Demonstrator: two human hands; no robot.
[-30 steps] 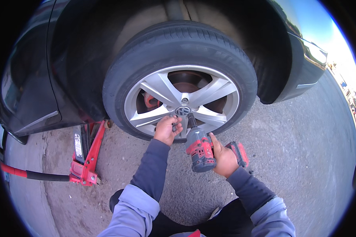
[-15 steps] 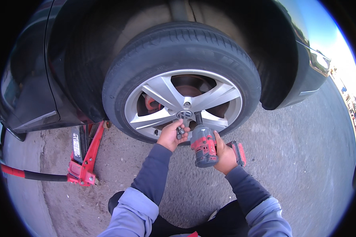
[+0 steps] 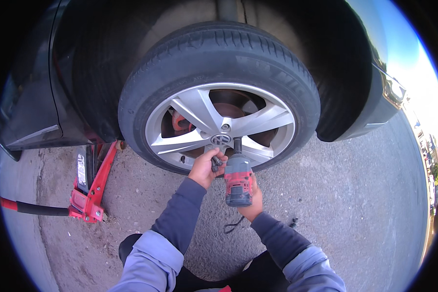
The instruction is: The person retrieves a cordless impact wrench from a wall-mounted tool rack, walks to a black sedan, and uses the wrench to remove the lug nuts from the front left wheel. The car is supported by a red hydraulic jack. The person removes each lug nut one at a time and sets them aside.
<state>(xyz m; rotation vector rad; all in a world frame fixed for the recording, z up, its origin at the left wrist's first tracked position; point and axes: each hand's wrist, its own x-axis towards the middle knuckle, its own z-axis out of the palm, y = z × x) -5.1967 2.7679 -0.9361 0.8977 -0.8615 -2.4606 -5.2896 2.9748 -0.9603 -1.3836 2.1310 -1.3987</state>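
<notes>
A silver five-spoke alloy wheel (image 3: 263, 119) with a black tire (image 3: 219, 61) sits in the arch of a dark car. My right hand (image 3: 252, 203) grips a red and grey cordless impact wrench (image 3: 239, 182) from behind, fingers mostly hidden by its body. The wrench's dark socket (image 3: 237, 145) points at the wheel, just right of the center cap (image 3: 221, 140); whether it sits on a bolt I cannot tell. Below the cap, my left hand (image 3: 203, 171) is closed around several dark lug bolts (image 3: 215, 163), close beside the wrench's nose.
A red floor jack (image 3: 90, 197) stands under the car at left, its padded handle (image 3: 41, 209) reaching outward. A black strap (image 3: 234, 226) shows below the wrench. Small dark pieces (image 3: 294, 223) lie on the rough pavement beside my right forearm.
The wrench has turned to stand straighter toward the wheel, and its battery has gone out of sight. The strap and dark pieces now show. My left hand keeps its bolts.
</notes>
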